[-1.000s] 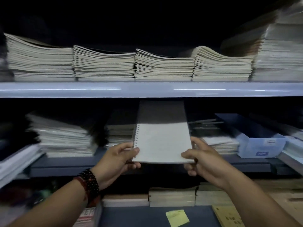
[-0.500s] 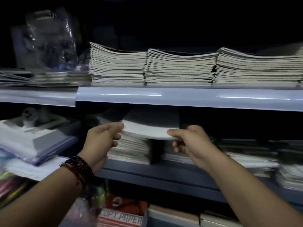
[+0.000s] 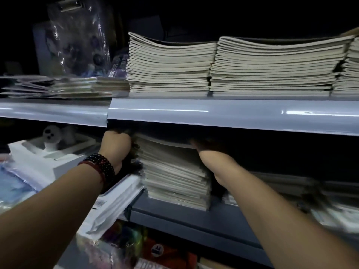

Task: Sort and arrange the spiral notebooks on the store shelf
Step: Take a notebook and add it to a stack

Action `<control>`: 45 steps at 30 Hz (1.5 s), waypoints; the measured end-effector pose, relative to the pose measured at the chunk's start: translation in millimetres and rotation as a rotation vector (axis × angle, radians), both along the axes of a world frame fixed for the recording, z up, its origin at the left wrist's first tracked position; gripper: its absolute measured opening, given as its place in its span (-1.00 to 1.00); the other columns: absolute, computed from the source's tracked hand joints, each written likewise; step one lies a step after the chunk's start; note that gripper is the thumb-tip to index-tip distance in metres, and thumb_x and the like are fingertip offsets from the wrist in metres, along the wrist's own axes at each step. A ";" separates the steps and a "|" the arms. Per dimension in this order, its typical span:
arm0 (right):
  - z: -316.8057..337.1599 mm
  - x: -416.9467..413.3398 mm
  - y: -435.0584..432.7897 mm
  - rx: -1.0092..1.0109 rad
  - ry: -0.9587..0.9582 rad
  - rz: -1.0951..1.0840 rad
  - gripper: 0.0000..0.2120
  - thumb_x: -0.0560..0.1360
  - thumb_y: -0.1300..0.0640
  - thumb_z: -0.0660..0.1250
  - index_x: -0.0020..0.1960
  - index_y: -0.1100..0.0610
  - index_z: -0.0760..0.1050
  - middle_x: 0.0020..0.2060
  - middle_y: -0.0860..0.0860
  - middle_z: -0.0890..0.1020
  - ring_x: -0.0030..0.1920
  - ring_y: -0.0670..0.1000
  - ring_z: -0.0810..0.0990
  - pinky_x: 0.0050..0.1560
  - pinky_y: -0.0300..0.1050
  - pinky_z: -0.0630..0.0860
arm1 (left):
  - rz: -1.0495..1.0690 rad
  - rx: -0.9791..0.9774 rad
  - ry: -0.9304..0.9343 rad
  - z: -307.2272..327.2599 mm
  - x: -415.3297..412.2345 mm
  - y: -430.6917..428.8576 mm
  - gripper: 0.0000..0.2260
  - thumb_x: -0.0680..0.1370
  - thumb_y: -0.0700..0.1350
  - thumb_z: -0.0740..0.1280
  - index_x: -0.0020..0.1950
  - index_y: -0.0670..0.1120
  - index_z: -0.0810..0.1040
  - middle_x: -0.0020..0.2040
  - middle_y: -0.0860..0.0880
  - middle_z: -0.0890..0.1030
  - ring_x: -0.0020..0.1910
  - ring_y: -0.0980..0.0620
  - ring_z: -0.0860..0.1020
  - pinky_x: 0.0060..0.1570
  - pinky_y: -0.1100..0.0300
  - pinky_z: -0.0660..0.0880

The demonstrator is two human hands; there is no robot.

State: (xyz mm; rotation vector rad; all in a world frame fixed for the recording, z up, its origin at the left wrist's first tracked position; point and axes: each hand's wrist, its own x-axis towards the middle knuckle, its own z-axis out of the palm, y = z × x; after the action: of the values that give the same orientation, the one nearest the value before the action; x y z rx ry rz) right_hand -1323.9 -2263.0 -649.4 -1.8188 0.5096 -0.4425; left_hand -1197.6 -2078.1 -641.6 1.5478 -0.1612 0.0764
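Observation:
A tall stack of spiral notebooks (image 3: 174,175) stands on the middle shelf (image 3: 184,216), just under the upper shelf's front rail (image 3: 213,113). The top spiral notebook (image 3: 161,141) lies on this stack with its grey cover up. My left hand (image 3: 116,146), beaded bracelets on the wrist, is curled at that notebook's left spiral edge. My right hand (image 3: 201,145) reaches to its right edge, deep in shadow, so its fingers cannot be made out.
Two thick piles of beige exercise books (image 3: 171,65) (image 3: 272,65) fill the upper shelf, beside a plastic-wrapped pack (image 3: 77,39). White boxed goods (image 3: 48,158) and wrapped paper (image 3: 116,200) sit left of the stack. Lower, blurred stacks (image 3: 291,183) lie to its right.
Both hands carried the spiral notebook left and pushed it in under the upper shelf. It now lies on top of the stack, and the view has moved closer.

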 end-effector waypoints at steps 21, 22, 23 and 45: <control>-28.2 -2.4 -0.6 -0.344 0.201 -0.074 -0.71 0.56 -0.05 0.18 -0.23 0.09 0.48 -0.20 0.07 0.57 -0.15 0.15 0.53 -0.15 -0.11 0.46 | 0.035 0.025 -0.006 -23.5 6.3 0.6 -0.78 0.65 -0.05 0.25 0.13 -0.19 0.54 -0.09 -0.19 0.59 -0.22 -0.10 0.58 -0.50 0.25 0.49; -30.1 -6.0 -2.2 -0.341 0.180 -0.076 -0.70 0.56 -0.01 0.18 -0.25 0.12 0.48 -0.25 0.07 0.57 -0.21 0.13 0.52 -0.21 -0.12 0.42 | 0.059 0.053 -0.019 -26.0 7.5 4.4 -0.76 0.63 -0.03 0.26 0.11 -0.19 0.55 -0.04 -0.22 0.62 -0.16 -0.14 0.62 -0.39 0.20 0.51; -32.4 -11.2 -3.2 -0.338 0.143 -0.077 -0.68 0.57 0.00 0.18 -0.27 0.14 0.49 -0.28 0.08 0.58 -0.25 0.10 0.53 -0.23 -0.13 0.42 | 0.085 0.069 -0.036 -29.1 6.2 7.9 -0.79 0.62 -0.03 0.26 0.06 -0.17 0.55 -0.01 -0.24 0.63 -0.13 -0.14 0.63 -0.28 0.16 0.52; -101.8 -245.7 -127.3 -1.013 0.111 -0.103 -0.70 0.62 0.05 0.24 0.34 0.01 0.38 0.20 -0.10 0.39 0.23 -0.04 0.40 0.15 -0.10 0.49 | -0.340 0.907 -0.774 -121.6 -179.9 -74.7 -0.76 0.49 0.14 0.28 0.10 0.11 0.55 0.00 0.17 0.56 0.00 0.13 0.53 0.01 0.14 0.48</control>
State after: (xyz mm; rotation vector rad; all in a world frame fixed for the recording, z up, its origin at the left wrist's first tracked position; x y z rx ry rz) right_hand -1569.6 -2390.3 -751.2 -2.8049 0.4911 -0.7568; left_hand -1377.5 -2152.8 -763.1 2.2908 -1.1988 0.3708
